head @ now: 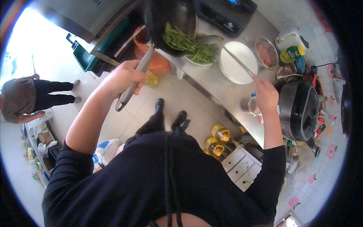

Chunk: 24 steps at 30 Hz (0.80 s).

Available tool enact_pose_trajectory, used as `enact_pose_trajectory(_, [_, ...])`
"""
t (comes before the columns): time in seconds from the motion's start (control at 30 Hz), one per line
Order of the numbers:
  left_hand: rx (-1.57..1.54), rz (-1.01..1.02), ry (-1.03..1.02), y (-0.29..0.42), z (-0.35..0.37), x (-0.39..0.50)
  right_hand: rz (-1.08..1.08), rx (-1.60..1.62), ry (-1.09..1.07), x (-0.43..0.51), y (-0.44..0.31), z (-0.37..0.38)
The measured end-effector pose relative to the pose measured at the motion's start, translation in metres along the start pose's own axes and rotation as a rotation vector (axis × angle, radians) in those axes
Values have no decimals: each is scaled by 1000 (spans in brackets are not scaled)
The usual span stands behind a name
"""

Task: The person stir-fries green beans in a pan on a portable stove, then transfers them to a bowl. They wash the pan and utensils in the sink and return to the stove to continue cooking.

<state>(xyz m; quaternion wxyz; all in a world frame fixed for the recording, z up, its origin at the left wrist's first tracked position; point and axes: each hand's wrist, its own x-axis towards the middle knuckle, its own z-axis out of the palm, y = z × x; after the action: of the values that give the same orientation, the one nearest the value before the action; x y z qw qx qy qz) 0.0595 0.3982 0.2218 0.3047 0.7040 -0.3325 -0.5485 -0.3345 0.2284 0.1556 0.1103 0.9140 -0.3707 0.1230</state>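
Observation:
My left hand is closed around the grey handle of a dark wok, which is tilted over the counter's edge. Green beans spread from the wok's lip onto a plate beneath it. In my right hand is the long thin handle of a metal spatula; its blade lies over the plate, beside the beans. Between that plate and my right hand stands a white bowl, crossed by the spatula's handle. What fills the far end of the wok is cut off by the picture's top edge.
A black induction cooker stands at the back. Right of the bowl are a metal dish of raw meat, a green bottle with a yellow cap and a black lidded cooker. Oil bottles stand below the counter. Another person is at the far left.

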Motion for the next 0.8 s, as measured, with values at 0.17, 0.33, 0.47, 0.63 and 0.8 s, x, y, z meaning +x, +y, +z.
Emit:
enact_pose_trajectory(0.17, [115, 5, 31, 5, 4, -2, -49, 159, 104, 25, 5, -14])
enact_pose_trajectory(0.33, [102, -26, 0, 14, 6, -4, -180, 183, 218, 69, 3, 1])
enact_pose_trajectory(0.47, [84, 5, 17, 17, 10, -3, -189, 194, 165, 75, 8, 16])
enact_pose_trajectory(0.63, [97, -19, 37, 16, 9, -3, -169, 191, 76, 56, 19, 20])
enact_pose_trajectory(0.8, [107, -65, 25, 18, 4, -5, -152, 179, 43, 38, 25, 19])
